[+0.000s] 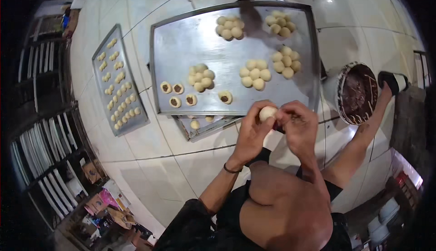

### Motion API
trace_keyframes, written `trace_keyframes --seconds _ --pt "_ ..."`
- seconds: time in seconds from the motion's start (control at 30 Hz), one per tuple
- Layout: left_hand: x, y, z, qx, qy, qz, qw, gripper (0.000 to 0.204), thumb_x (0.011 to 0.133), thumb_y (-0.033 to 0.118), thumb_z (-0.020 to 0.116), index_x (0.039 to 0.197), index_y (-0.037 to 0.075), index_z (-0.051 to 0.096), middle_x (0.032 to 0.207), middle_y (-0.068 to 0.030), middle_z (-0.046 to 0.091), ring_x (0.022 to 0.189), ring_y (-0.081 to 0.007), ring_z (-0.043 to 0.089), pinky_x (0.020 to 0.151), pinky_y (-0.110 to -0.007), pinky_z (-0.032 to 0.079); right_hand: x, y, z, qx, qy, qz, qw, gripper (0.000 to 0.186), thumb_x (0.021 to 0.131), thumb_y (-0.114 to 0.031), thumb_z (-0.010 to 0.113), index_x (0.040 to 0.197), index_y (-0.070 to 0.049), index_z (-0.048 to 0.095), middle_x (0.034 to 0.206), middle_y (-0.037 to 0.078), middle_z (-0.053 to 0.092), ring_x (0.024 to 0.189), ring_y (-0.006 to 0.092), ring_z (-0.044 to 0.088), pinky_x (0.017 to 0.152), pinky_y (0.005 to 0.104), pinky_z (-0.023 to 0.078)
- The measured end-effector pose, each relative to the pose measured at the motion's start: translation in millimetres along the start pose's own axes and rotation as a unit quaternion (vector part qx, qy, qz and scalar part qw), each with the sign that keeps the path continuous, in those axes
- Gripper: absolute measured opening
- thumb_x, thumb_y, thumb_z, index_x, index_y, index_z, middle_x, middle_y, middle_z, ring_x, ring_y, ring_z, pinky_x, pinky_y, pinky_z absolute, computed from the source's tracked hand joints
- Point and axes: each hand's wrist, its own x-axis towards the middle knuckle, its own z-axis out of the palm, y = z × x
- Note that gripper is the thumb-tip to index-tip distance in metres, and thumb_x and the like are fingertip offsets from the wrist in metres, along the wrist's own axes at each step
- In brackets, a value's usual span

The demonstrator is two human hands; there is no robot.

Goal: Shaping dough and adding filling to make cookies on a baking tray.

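A pale, round dough ball [267,113] rests in the curled fingers of my left hand [252,132], just past the near edge of the large metal tray [181,37]. Bunched against its right side are the fingers of my right hand [300,126], slightly blurred; a dark patch shows below their tips. On the tray, a flattened dough piece with dark filling [225,97] lies closest to my left hand. Several more filled pieces [178,89] sit farther left. Smooth dough balls stand in clusters, one of them a dough cluster [255,74] beyond my hands.
Right of the tray, a bucket of dark filling [359,94] stands on the tiled floor [150,174]. A smaller tray [131,126] of small dough pieces lies left. Another tray [196,134] pokes out beneath the large one. Shelving with stacked trays [47,155] lines the far left.
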Motion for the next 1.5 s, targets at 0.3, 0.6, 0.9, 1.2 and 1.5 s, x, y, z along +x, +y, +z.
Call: trace_keyframes --seconds 0.3,0.6,0.9,1.2,1.5 --pt "19 11 -105 0.074 0.017 -0.044 0.996 0.046 0.096 0.002 0.061 0.142 0.003 0.057 0.132 -0.0078 0.061 0.112 -0.0166 0.060 0.094 -0.027 0.050 -7 -3 12 0.180 0.004 0.214 0.960 0.043 0.101 -0.007 0.053 0.144 -0.002 0.047 0.110 0.018 0.070 0.065 0.0122 0.059 0.060 0.0241 0.048" --pt "140 14 -326 0.505 0.276 0.179 0.798 0.031 0.091 0.010 0.067 0.121 0.004 0.067 0.101 -0.0140 0.073 0.087 -0.0274 0.068 0.081 -0.037 0.055 -49 38 -68 0.038 0.101 0.207 0.972 0.037 0.098 -0.009 0.051 0.134 -0.001 0.057 0.112 0.016 0.070 0.073 0.0115 0.060 0.061 0.0228 0.045" --pt "119 19 -387 0.661 0.352 0.013 0.662 0.034 0.094 0.021 0.059 0.121 0.004 0.072 0.108 -0.0184 0.074 0.089 -0.0314 0.070 0.079 -0.039 0.054 -66 52 -92 0.042 0.103 0.218 0.969 0.035 0.097 -0.005 0.051 0.130 0.000 0.059 0.107 0.013 0.070 0.077 0.0125 0.060 0.065 0.0225 0.045" --pt "92 30 -319 0.402 0.269 0.046 0.874 0.032 0.103 0.027 0.054 0.108 0.000 0.071 0.100 -0.0126 0.072 0.085 -0.0248 0.066 0.080 -0.035 0.053 -50 34 -91 0.024 0.082 0.195 0.977 0.035 0.095 0.000 0.051 0.129 0.000 0.059 0.108 0.013 0.070 0.079 0.0138 0.060 0.069 0.0241 0.047" --pt "65 49 -104 -0.141 0.005 -0.029 0.990 0.043 0.112 0.035 0.035 0.133 0.000 0.048 0.117 -0.0216 0.067 0.101 -0.0276 0.069 0.090 -0.038 0.056 20 -19 -23 -0.108 -0.092 -0.059 0.988 0.059 0.082 0.002 0.067 0.140 -0.002 0.054 0.137 0.011 0.056 0.111 0.0241 0.056 0.095 0.0352 0.047"
